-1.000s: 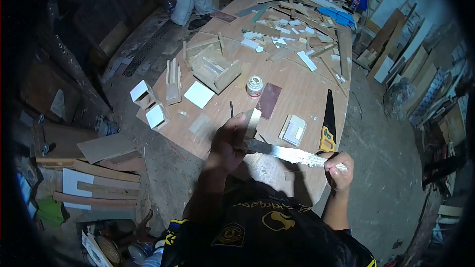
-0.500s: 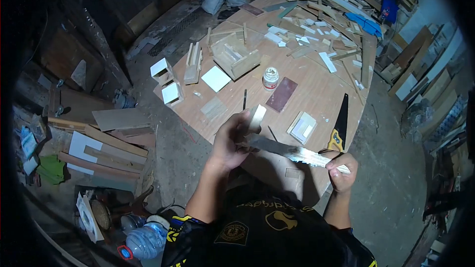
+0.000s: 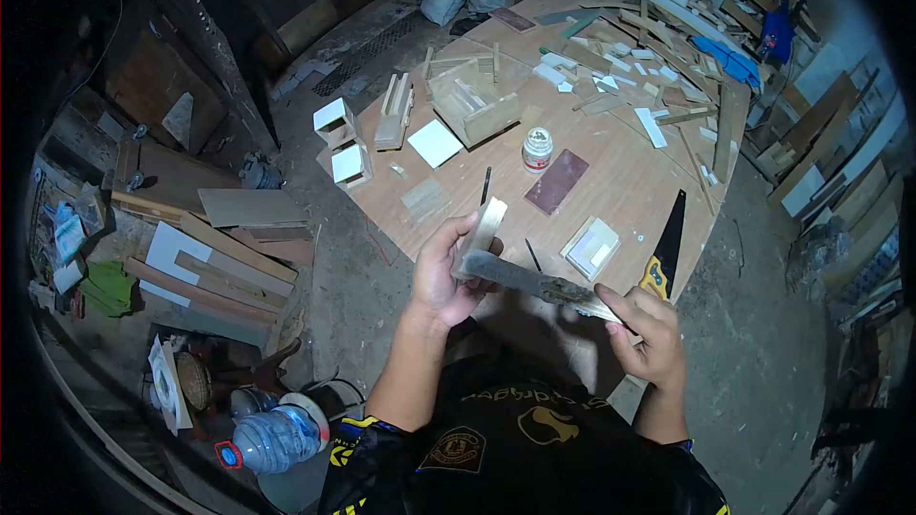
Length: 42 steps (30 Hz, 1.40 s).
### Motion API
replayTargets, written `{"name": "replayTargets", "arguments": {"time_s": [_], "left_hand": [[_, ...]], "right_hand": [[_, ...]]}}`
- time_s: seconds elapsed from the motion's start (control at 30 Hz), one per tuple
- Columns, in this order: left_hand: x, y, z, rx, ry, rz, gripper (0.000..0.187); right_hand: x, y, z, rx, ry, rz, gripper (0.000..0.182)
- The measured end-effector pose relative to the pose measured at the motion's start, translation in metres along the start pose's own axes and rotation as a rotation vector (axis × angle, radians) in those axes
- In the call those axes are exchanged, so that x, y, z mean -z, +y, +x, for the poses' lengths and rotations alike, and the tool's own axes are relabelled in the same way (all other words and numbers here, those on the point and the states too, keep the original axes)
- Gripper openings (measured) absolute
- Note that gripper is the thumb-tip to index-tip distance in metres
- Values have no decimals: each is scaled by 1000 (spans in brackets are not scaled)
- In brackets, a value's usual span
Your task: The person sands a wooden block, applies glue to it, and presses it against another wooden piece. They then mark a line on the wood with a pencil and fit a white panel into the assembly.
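My left hand (image 3: 447, 272) is closed around a short, pale wooden piece (image 3: 489, 225) that points up and away from me. In my right hand (image 3: 649, 332) is a sanding stick (image 3: 534, 278), a flat wooden strip with a dark grey abrasive face and a worn middle. My right fingers and thumb grip its bare wooden end. The stick's grey tip overlaps the lower part of the wooden piece, beside my left fingers. Just beyond my hands, a pencil-like dark stick (image 3: 533, 255) and a small stack of white and wooden pieces (image 3: 591, 248) lie on the table (image 3: 620, 195).
A yellow-handled saw (image 3: 665, 246) lies at the table's right edge. Further back are a jar (image 3: 537, 150), a reddish-brown sheet (image 3: 557, 182), a wooden box assembly (image 3: 491, 119) and white-topped boxes (image 3: 350, 164). Many wood scraps (image 3: 658, 86) cover the far end. A large water bottle (image 3: 277, 439) stands lower left.
The sanding stick has turned, its bright face now darker, and its tip overlaps the wooden piece. My right hand has shifted slightly left. The whole view has swung a little.
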<state>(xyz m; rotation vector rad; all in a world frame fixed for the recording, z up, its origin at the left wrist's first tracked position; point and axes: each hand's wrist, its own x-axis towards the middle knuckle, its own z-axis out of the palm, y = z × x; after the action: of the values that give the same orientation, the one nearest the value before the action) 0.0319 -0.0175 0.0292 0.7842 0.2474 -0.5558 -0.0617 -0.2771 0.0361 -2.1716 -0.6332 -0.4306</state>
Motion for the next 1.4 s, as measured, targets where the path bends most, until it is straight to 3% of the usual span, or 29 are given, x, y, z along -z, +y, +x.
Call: {"name": "replayTargets", "arguments": {"time_s": [0.1,0.17,0.2,0.27,0.3,0.37,0.5,0.57,0.63,0.8,0.87,0.9,0.97,1.1,1.2,1.27,1.4], "left_hand": [[7,-1,1,-19,-100,-32,32],[13,-2,1,-27,-271,-48,31],[8,-1,-2,-30,-266,-48,31],[-6,2,-11,-36,5,-19,31],[-2,-1,-9,-39,6,-20,31],[10,-6,-4,-62,-229,-195,34],[11,-6,-10,-27,-129,-199,33],[22,-12,-5,-59,-315,-226,33],[10,-6,-11,-55,-243,-190,29],[8,-5,-17,-24,-70,-117,27],[22,-13,-9,-89,-388,-213,30],[21,-12,-10,-89,-390,-213,30],[17,-6,-14,-40,-147,-177,29],[17,-4,-14,-35,-163,-174,29],[23,-4,-11,-84,-315,-198,30],[5,6,-18,-35,64,-133,33],[17,6,-15,-25,39,-165,33]], "right_hand": [[-1,8,-4,17,33,-13,40],[-3,6,-3,18,73,10,39],[-4,5,-3,15,115,26,39],[-6,5,-2,41,126,61,38],[-7,5,-2,63,139,91,37],[-9,7,-1,82,99,76,36],[-12,7,2,7,113,7,33],[-10,4,2,-13,105,-9,33],[-13,2,0,94,146,116,36],[-14,2,0,37,118,20,37],[-15,2,-1,-43,179,-12,38],[-16,1,-1,-43,180,-13,38],[-17,-1,-1,87,147,101,40],[-26,4,0,40,153,44,38],[-22,-2,4,48,150,22,39],[-24,-2,3,74,144,44,40],[-32,3,5,90,119,51,41]]}}
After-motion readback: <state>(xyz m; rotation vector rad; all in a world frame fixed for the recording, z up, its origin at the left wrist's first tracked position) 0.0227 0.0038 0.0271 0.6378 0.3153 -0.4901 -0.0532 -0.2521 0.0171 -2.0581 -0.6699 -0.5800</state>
